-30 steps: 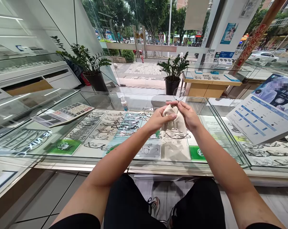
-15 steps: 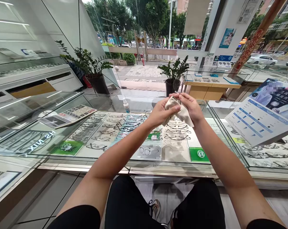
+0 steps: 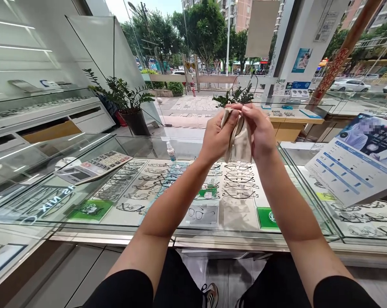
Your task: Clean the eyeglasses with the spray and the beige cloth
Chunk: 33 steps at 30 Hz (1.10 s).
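Note:
A beige cloth (image 3: pixel 241 145) hangs bunched between my two hands above the glass counter. My left hand (image 3: pixel 216 139) is closed on it, the thumb pressing the folds from above. My right hand (image 3: pixel 263 132) is closed at the other side, its thumb and fingers pinched at the cloth's upper edge. Thin dark curved lines rise just beyond my fingertips and look like the temples of eyeglasses (image 3: pixel 257 87). Their lenses are hidden behind the fingers and cloth.
Below my hands, the glass counter (image 3: pixel 193 236) displays rows of eyeglasses. On top stand a small spray bottle (image 3: pixel 171 152), a calculator (image 3: pixel 95 167) and, at right, a printed cardboard stand (image 3: pixel 354 158). Potted plants (image 3: pixel 134 122) stand beyond, before the window.
Both hands have risen a little, and the cloth now hangs more narrowly folded between them. The temple-like lines stand out more above the fingers. My view has tilted slightly upward.

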Motion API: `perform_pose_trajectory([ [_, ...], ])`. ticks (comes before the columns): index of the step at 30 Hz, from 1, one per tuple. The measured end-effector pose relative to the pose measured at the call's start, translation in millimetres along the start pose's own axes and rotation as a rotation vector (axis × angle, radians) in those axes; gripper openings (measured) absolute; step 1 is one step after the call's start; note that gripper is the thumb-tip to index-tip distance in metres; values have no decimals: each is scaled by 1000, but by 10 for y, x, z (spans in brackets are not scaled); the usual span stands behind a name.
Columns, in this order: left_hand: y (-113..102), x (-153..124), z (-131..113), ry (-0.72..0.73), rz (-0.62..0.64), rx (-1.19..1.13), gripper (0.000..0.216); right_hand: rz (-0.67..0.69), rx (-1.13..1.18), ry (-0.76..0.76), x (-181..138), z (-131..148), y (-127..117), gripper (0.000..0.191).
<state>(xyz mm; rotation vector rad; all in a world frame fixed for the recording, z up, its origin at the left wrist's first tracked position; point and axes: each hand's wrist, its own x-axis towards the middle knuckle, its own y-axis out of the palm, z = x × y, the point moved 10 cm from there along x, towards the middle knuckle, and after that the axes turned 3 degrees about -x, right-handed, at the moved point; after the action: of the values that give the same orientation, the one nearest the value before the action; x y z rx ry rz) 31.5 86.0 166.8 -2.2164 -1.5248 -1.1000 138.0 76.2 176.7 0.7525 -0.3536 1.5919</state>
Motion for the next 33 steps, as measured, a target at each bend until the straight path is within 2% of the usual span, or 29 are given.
perform_pose_trajectory([
  [3, -52, 18, 45, -81, 59, 30, 38, -31, -21, 5, 12, -54, -65, 37],
  [6, -9, 10, 52, -124, 181, 24, 36, -53, -38, 15, 34, -91, -138, 40],
  [9, 47, -27, 75, -148, 241, 1, 46, -50, -30, 4, 41, -109, -151, 40],
  [13, 59, -58, 130, -105, 142, -8, 61, -92, -32, -4, -3, -143, -90, 40],
  [18, 37, -111, 201, -37, -32, -47, 48, -111, 4, -1, -100, -157, 86, 38],
  [23, -50, -96, 148, -32, -88, 34, 46, -94, -11, 24, -107, -150, 72, 40],
  [26, -37, -32, 78, -69, 30, 59, 50, -68, 27, 33, -60, -160, 5, 40],
  [30, 52, 9, 4, -54, 252, 65, 53, -121, 107, 29, -20, -159, -115, 31],
  [33, 89, 6, 20, 27, 300, 101, 54, -150, 146, 26, -27, -145, -115, 28],
])
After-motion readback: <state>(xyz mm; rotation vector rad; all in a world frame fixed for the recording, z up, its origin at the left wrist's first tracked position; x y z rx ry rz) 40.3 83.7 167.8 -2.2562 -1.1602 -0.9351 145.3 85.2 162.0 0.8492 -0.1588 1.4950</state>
